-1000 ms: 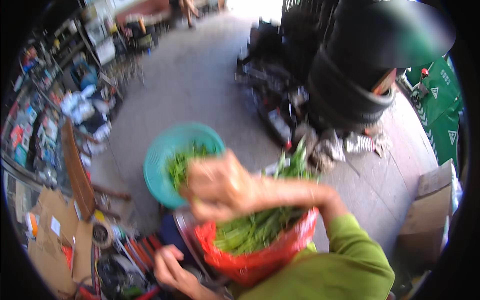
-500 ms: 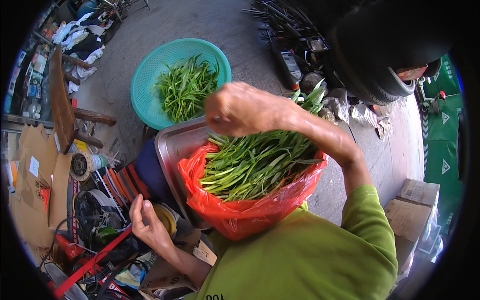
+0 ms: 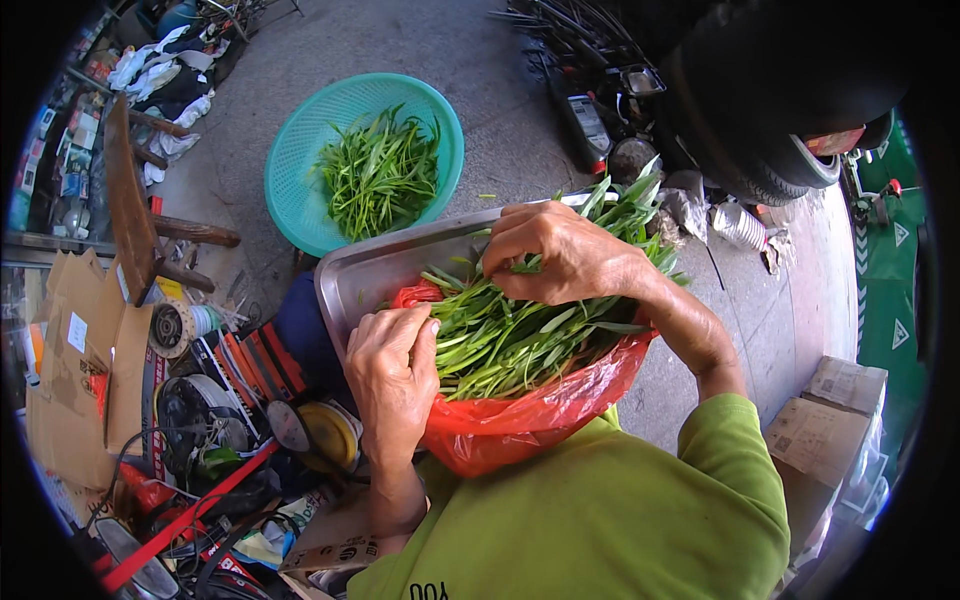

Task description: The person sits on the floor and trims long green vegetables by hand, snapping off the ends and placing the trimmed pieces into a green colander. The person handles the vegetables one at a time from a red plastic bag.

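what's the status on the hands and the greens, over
Left hand on red bag rim, touching stalks. Right hand gripping green stalks in the bag. Metal tray beneath. Nothing blocking.

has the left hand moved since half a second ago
Yes: the left hand came up from below the red plastic bag to its left rim, touching the greens.
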A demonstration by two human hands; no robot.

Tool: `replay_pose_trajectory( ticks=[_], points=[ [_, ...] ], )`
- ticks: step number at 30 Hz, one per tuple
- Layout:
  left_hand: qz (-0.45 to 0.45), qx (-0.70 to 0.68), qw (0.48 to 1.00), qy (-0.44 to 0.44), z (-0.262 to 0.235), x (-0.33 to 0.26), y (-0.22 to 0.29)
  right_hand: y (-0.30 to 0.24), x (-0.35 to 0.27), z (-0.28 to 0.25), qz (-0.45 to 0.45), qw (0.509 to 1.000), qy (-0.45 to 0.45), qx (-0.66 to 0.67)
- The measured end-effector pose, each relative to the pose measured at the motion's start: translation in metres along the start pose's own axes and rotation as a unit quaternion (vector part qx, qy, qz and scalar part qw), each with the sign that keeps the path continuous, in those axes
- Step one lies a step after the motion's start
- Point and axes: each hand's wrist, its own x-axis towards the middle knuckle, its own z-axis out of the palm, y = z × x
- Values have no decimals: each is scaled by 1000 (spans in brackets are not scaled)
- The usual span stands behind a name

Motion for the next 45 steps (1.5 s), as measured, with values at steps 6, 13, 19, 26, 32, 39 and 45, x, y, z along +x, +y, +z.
replay_pose_trajectory(
  ticks=[6, 13, 19, 26, 32, 39, 45],
  points=[
    [31, -30, 999, -17, -2, 6, 7, -3, -8, -1, 1, 992, 36, 117],
    [-103, -172, 980, -7, -2, -2, 20, -10, -3, -1, 28, 986, 67, 151],
    [11, -133, 991, 8, 4, 6, 17, -13, -5, 1, 50, 983, 70, 163],
    [-142, -353, 924, -18, -5, 5, 15, -11, -29, -14, 34, 990, 135, 9],
    [-203, -459, 865, -6, -8, 7, 21, -4, -56, -24, 123, 964, 236, 19],
    [-231, -579, 779, 64, -7, 13, 15, -10, -115, -27, 146, 911, 382, 52],
    [-211, -530, 818, 75, -1, 16, 17, 11, -189, -18, 328, 814, 416, -238]
  ],
)
